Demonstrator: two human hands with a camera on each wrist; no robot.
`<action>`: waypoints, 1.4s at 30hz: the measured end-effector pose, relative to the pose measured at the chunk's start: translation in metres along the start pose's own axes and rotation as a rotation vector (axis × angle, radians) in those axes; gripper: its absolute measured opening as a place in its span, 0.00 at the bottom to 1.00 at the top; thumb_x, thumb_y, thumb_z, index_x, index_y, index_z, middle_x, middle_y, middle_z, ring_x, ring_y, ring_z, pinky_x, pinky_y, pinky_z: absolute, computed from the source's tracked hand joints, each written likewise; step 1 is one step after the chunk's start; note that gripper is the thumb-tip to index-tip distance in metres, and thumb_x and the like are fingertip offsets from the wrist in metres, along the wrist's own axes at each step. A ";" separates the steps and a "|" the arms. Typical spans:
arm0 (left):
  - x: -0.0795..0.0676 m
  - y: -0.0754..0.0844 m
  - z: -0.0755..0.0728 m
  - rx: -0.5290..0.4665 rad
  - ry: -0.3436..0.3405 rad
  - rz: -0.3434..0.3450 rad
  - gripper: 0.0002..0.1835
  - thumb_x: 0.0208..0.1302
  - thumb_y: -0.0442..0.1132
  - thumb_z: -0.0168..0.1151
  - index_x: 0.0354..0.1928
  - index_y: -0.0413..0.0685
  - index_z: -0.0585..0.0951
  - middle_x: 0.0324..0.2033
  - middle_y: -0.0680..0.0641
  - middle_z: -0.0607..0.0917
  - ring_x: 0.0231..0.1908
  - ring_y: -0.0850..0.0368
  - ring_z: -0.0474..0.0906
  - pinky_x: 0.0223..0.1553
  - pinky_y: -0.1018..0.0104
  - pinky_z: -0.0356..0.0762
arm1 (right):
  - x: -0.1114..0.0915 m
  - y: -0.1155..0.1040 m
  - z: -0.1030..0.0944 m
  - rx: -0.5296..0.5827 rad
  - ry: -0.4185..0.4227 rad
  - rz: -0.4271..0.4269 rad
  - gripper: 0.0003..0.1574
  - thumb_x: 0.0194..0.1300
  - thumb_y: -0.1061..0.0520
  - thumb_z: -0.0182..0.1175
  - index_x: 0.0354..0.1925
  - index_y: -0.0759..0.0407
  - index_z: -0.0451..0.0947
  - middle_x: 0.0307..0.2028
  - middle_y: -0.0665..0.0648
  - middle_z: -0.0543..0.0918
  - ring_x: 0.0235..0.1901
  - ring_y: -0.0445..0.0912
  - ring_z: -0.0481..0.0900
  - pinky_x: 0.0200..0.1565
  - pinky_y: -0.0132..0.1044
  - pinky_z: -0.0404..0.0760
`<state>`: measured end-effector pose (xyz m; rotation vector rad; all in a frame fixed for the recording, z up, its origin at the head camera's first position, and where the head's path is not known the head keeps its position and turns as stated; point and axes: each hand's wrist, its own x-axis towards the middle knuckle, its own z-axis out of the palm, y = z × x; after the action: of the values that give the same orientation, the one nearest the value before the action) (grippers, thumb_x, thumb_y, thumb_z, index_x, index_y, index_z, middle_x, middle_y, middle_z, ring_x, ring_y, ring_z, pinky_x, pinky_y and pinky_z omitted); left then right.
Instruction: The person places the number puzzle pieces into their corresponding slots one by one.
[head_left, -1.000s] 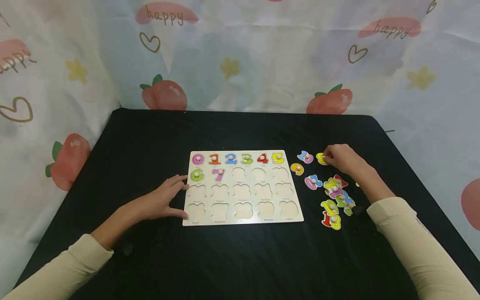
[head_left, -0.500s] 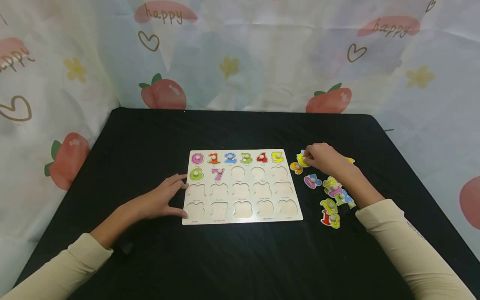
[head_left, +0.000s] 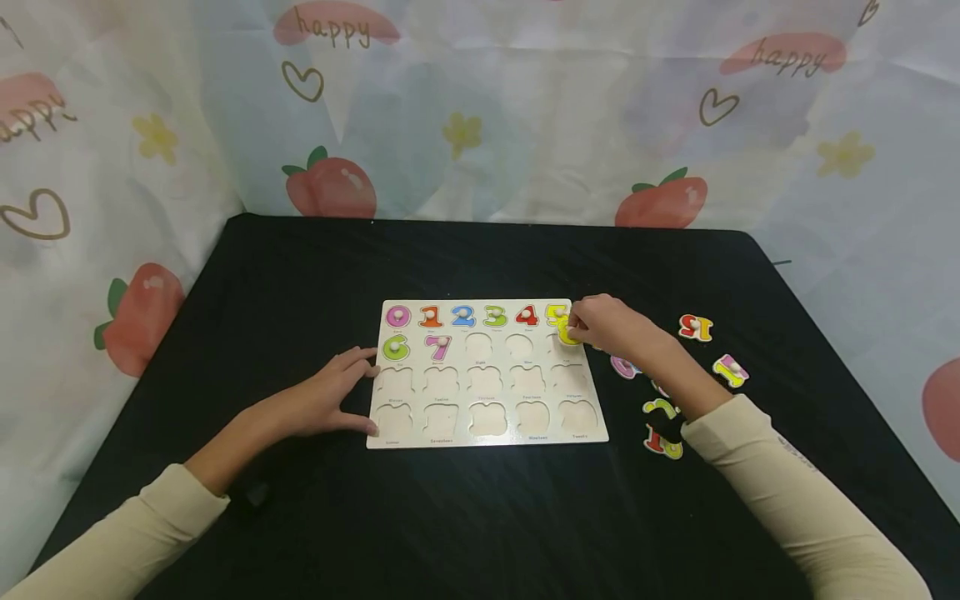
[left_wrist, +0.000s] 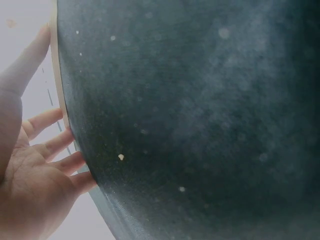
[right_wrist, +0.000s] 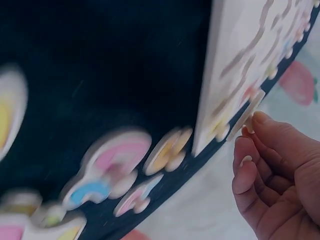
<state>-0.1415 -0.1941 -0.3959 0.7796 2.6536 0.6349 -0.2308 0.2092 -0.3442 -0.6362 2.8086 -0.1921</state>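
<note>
A white number puzzle board (head_left: 457,444) lies on the black table, with pieces 0 to 7 seated in its upper rows and bare recesses below. My left hand (head_left: 322,400) rests at the board's left edge, thumb and fingers spread; the left wrist view shows the fingertips (left_wrist: 62,135) along that edge. My right hand (head_left: 609,323) pinches a yellow number puzzle piece (head_left: 567,335) over the board's upper right corner, just below the yellow 5 (head_left: 556,314). In the right wrist view this piece (right_wrist: 245,117) is seen edge-on, tilted between thumb and fingers.
Loose number pieces lie right of the board: a red-and-yellow one (head_left: 695,327), a pink-and-yellow one (head_left: 731,371), a red-and-green one (head_left: 663,442) and others partly under my right forearm. An orange piece (right_wrist: 165,152) lies near the board's edge. A printed curtain (head_left: 480,100) hangs behind the table.
My right hand has moved left with the yellow piece, from among the loose pieces to above the board's upper right corner. The left hand has stayed at the board's edge.
</note>
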 end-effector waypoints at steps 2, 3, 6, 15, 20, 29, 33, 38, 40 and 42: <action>0.000 0.000 0.000 0.000 -0.001 -0.003 0.45 0.47 0.61 0.70 0.60 0.40 0.67 0.69 0.38 0.54 0.68 0.37 0.45 0.62 0.40 0.52 | 0.003 -0.009 0.003 0.008 -0.009 -0.029 0.06 0.62 0.60 0.62 0.35 0.64 0.80 0.24 0.52 0.75 0.25 0.46 0.71 0.28 0.35 0.71; 0.000 0.000 0.000 -0.001 -0.001 -0.003 0.45 0.46 0.61 0.70 0.60 0.40 0.67 0.69 0.38 0.54 0.68 0.37 0.44 0.62 0.40 0.52 | 0.004 -0.014 0.005 0.012 -0.009 -0.044 0.06 0.61 0.60 0.63 0.35 0.64 0.80 0.24 0.52 0.74 0.25 0.46 0.70 0.28 0.35 0.70; 0.000 0.000 -0.001 -0.003 0.000 0.000 0.46 0.46 0.60 0.71 0.61 0.40 0.66 0.69 0.38 0.54 0.68 0.37 0.44 0.62 0.40 0.52 | 0.008 -0.025 0.010 0.032 -0.019 -0.082 0.05 0.61 0.60 0.63 0.34 0.63 0.80 0.24 0.51 0.74 0.26 0.45 0.70 0.30 0.35 0.70; 0.000 -0.001 -0.001 -0.001 0.001 0.010 0.45 0.46 0.61 0.71 0.61 0.40 0.67 0.69 0.38 0.55 0.68 0.37 0.45 0.63 0.40 0.51 | 0.028 -0.054 0.024 -0.002 -0.024 -0.152 0.03 0.60 0.61 0.62 0.32 0.61 0.80 0.23 0.51 0.75 0.25 0.45 0.71 0.28 0.33 0.68; 0.000 0.000 -0.001 -0.001 0.000 0.006 0.46 0.46 0.61 0.71 0.61 0.40 0.67 0.69 0.38 0.55 0.68 0.38 0.44 0.64 0.41 0.49 | 0.035 -0.068 0.025 -0.007 -0.025 -0.173 0.03 0.60 0.61 0.62 0.33 0.61 0.80 0.26 0.51 0.77 0.27 0.44 0.72 0.29 0.32 0.68; 0.000 -0.001 0.000 0.002 0.005 0.024 0.46 0.46 0.61 0.70 0.61 0.39 0.67 0.68 0.38 0.56 0.68 0.37 0.45 0.64 0.42 0.47 | 0.048 -0.085 0.028 -0.006 -0.018 -0.225 0.02 0.63 0.62 0.59 0.32 0.60 0.78 0.27 0.51 0.75 0.28 0.44 0.71 0.30 0.31 0.68; -0.001 0.000 0.000 -0.001 0.008 0.028 0.45 0.46 0.60 0.71 0.61 0.39 0.67 0.68 0.38 0.56 0.68 0.37 0.45 0.64 0.42 0.47 | 0.051 -0.089 0.030 0.003 -0.011 -0.250 0.03 0.63 0.61 0.59 0.33 0.60 0.78 0.28 0.51 0.75 0.29 0.44 0.71 0.31 0.31 0.69; -0.001 0.001 -0.001 -0.007 0.010 0.021 0.45 0.46 0.59 0.72 0.60 0.39 0.67 0.68 0.37 0.56 0.68 0.37 0.45 0.64 0.41 0.46 | 0.052 -0.092 0.031 0.019 -0.007 -0.265 0.03 0.63 0.61 0.60 0.31 0.59 0.77 0.26 0.51 0.75 0.28 0.44 0.71 0.30 0.31 0.69; -0.001 0.002 -0.001 -0.007 0.010 0.017 0.45 0.46 0.59 0.71 0.61 0.39 0.67 0.68 0.37 0.56 0.68 0.37 0.45 0.64 0.41 0.48 | 0.052 -0.092 0.032 0.034 -0.010 -0.252 0.03 0.63 0.61 0.60 0.32 0.59 0.77 0.26 0.51 0.75 0.28 0.44 0.71 0.30 0.31 0.69; -0.001 0.001 0.000 -0.007 0.008 0.015 0.45 0.46 0.60 0.71 0.61 0.39 0.67 0.68 0.37 0.56 0.68 0.37 0.45 0.63 0.41 0.49 | 0.051 -0.092 0.032 0.050 -0.019 -0.237 0.02 0.63 0.61 0.60 0.33 0.59 0.78 0.27 0.51 0.75 0.28 0.44 0.71 0.30 0.31 0.69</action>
<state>-0.1404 -0.1937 -0.3951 0.7971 2.6534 0.6523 -0.2292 0.1020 -0.3691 -0.9528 2.6957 -0.2977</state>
